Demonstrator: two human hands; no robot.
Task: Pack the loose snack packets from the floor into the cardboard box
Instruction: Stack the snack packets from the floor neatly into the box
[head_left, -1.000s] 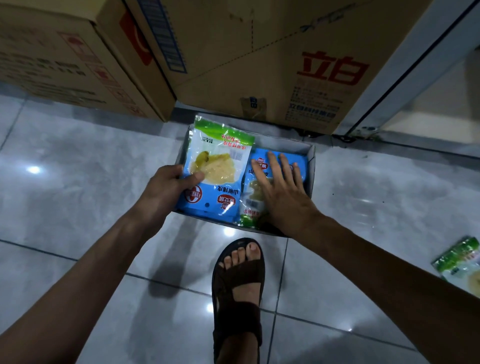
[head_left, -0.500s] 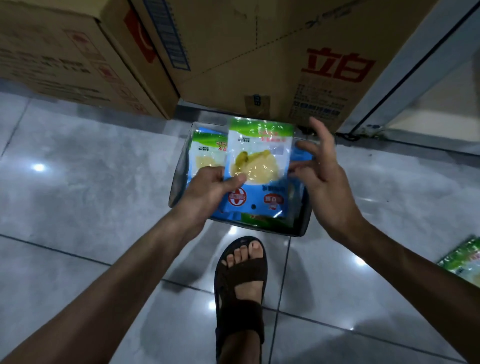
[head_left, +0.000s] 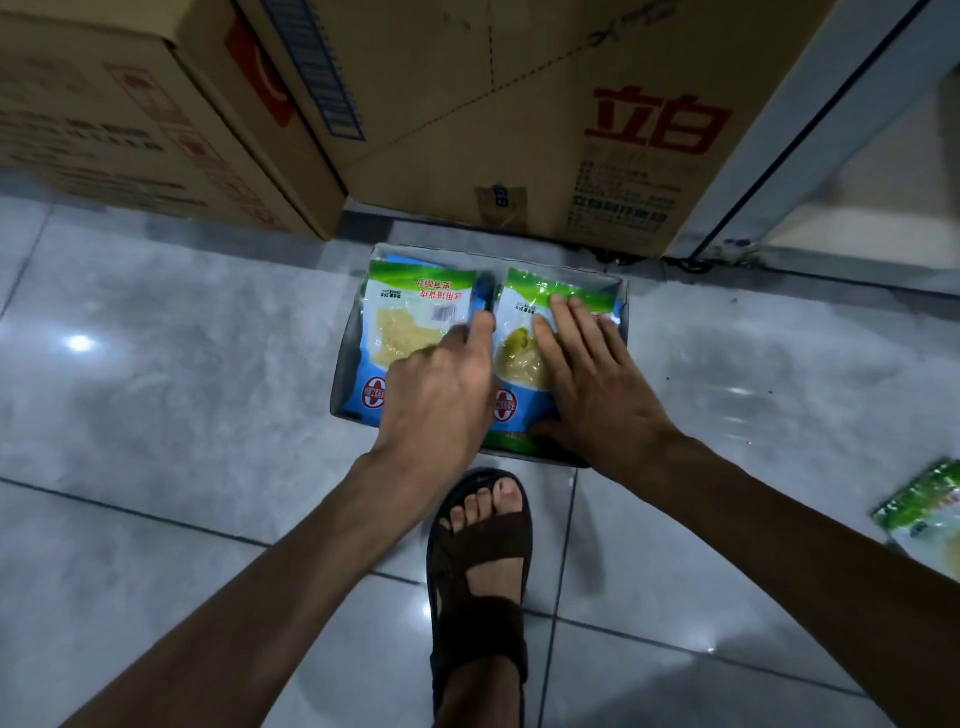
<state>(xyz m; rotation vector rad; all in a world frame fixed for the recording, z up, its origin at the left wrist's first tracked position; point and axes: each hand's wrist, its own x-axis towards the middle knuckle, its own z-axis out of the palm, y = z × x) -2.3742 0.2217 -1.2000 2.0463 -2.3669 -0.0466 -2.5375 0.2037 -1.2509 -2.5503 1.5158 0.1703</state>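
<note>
Pressing flat with fingers spread, the left hand (head_left: 436, 400) rests on the left packet (head_left: 415, 322) and the right hand (head_left: 597, 389) on the right packet (head_left: 524, 338) inside the cardboard box (head_left: 345, 374).

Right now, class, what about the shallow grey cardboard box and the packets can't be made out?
Head view only:
- Lower layers in the shallow grey cardboard box: covered by the two top blue-and-green snack packets.
- Their lower halves: under the left hand and right hand.
- Green packet on the floor: cut by the right edge.
</note>
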